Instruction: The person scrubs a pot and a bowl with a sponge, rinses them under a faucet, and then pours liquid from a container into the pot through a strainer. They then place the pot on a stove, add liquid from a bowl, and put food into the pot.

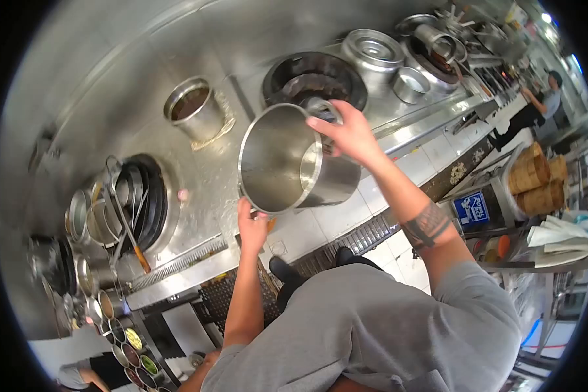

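On the steel worktop [196, 171], a pot of dark liquid [191, 108] sits left of the tilted stockpot [281, 160]; the left hand's fingers [244, 208] grasp its rim, the right hand's [351, 134] its handle.

Bright, cool white light fills the kitchen, with small glaring lamps at the upper right edge. The steel wall and the bench [196, 170] throw back soft, milky reflections, and the large pot [277, 160] carries highlights along its rim and inside. Shadows are faint. A strong fisheye lens bends straight lines into curves, and black fills the corners. The middle is fairly clear; small items toward the left and right edges look smeared and soft.
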`<state>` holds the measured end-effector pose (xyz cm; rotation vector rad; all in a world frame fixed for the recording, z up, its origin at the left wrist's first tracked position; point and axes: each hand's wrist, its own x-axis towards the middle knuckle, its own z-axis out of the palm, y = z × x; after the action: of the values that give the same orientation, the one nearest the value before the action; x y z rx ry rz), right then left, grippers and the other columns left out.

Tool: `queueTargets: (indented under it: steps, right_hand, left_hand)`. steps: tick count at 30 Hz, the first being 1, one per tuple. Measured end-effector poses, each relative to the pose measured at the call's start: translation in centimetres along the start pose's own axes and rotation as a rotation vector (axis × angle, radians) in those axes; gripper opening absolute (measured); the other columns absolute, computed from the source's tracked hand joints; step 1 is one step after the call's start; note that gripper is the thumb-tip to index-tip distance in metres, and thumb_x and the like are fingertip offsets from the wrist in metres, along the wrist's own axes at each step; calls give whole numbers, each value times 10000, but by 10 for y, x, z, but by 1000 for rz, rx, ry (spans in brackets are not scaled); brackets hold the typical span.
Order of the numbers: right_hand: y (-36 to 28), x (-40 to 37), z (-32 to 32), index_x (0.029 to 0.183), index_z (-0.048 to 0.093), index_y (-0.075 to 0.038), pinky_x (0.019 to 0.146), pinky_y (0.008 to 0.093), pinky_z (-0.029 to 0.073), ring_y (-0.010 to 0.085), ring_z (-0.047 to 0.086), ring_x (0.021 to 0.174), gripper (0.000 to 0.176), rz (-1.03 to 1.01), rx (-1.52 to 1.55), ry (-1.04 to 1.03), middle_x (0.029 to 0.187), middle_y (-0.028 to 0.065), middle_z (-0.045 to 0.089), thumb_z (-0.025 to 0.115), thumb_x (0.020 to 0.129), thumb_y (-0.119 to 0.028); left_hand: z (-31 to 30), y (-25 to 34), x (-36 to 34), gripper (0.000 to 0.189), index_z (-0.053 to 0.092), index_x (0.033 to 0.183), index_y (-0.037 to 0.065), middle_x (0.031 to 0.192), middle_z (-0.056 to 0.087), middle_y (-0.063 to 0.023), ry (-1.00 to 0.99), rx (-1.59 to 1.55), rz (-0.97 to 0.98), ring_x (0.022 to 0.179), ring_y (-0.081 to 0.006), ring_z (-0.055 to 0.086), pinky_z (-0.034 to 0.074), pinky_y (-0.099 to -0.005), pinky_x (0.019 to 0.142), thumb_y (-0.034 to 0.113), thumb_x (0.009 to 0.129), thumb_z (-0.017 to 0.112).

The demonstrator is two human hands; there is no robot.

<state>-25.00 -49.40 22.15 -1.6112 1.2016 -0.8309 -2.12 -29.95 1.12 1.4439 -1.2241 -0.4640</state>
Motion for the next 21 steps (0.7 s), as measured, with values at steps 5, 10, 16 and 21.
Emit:
queueTargets:
  steps: [5, 10, 16, 21]
  right_hand:
    - [112, -25, -178, 1281, 489, 132, 640, 306, 556, 161, 662, 777, 901, 99, -169, 177, 1027, 170, 682, 919, 679, -381]
    - [152, -63, -266, 1180, 480, 87, 842, 377, 563, 274, 680, 995, 646, 187, -59, 393, 1168, 189, 619, 812, 657, -96]
    - [162, -34, -298, 1169, 510, 62, 877, 333, 536, 214, 638, 1095, 560, 74, 30, 533, 1170, 133, 621, 769, 683, -39]
    - [181, 55, -314, 1054, 544, 64, 744, 317, 517, 175, 608, 841, 513, -53, -99, 624, 1022, 130, 654, 804, 654, -124]
  left_hand:
    - [129, 60, 21, 512, 646, 1279, 37, 1219, 550, -116, -316, -172, 11, 1156, -266, 573, 487, -338, 992, 195, 830, 834]
    - [238, 73, 32, 528, 679, 1296, 75, 1281, 577, -106, -519, -210, -4, 1219, -251, 539, 433, -373, 1073, 190, 809, 846]
    - [305, 71, 68, 567, 610, 1394, 86, 1335, 570, -128, -599, -264, -141, 1277, -275, 526, 427, -381, 1100, 187, 869, 800]
    - [350, 102, 136, 468, 621, 1327, 43, 1350, 582, -155, -186, 148, 91, 1244, -306, 577, 475, -393, 1041, 160, 896, 758]
